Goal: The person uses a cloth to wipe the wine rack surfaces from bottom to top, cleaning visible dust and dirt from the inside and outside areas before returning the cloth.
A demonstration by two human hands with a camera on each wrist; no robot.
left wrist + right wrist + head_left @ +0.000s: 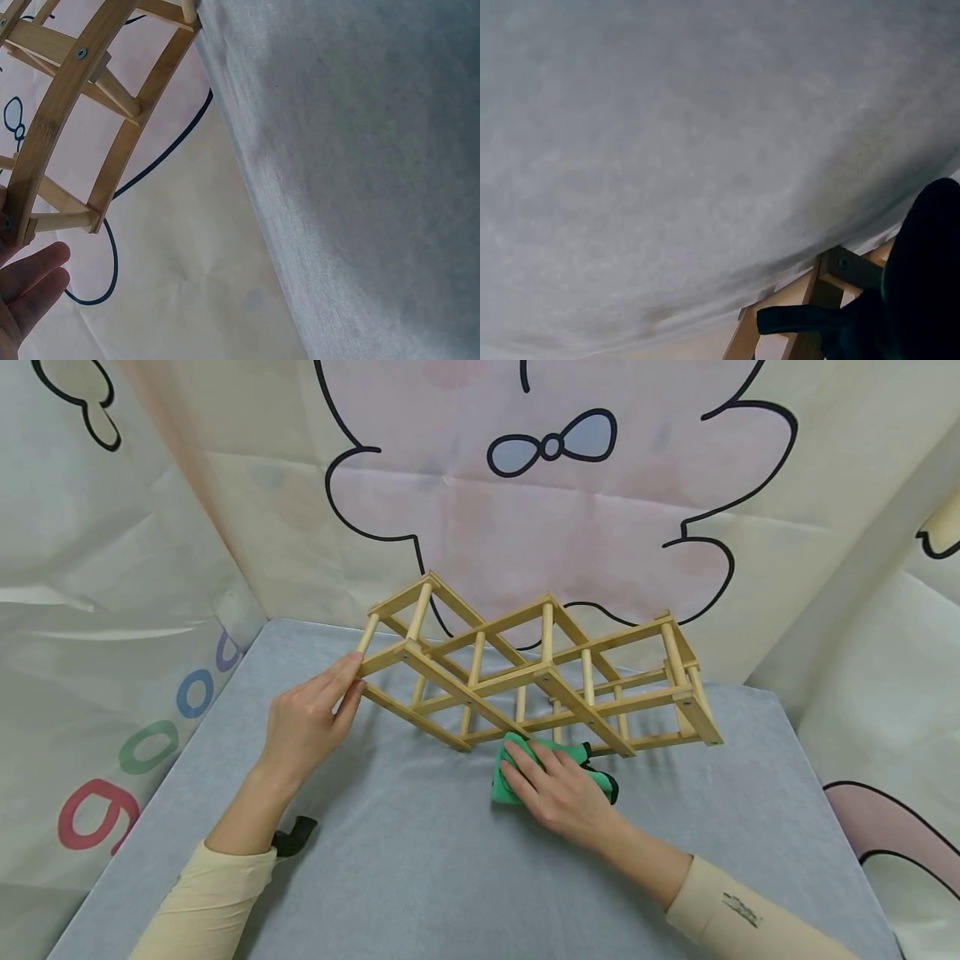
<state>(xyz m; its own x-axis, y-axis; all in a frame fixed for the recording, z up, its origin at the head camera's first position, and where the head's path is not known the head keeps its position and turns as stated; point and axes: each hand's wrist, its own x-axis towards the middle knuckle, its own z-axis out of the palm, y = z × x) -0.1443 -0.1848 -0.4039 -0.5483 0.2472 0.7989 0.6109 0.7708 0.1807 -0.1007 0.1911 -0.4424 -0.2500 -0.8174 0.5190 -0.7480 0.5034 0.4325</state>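
Observation:
A light wooden folding rack (480,697) of crossed slats and round dowels stands on the table in a zigzag. My left hand (311,718) grips its left end between thumb and fingers; in the left wrist view two fingers (37,274) show beside the slat's rounded end. My right hand (558,789) holds a folded green cloth (506,785) with black edging against the rack's lower front slats, near the middle. Part of the cloth is hidden under the fingers. The right wrist view has a dark loop (799,319) of the edging in front of the slats.
A grey-blue cloth covers the table (420,877). Pale printed sheets (255,493) with cartoon outlines hang behind and at both sides, close to the table edges. A black piece (296,837) shows by the left wrist.

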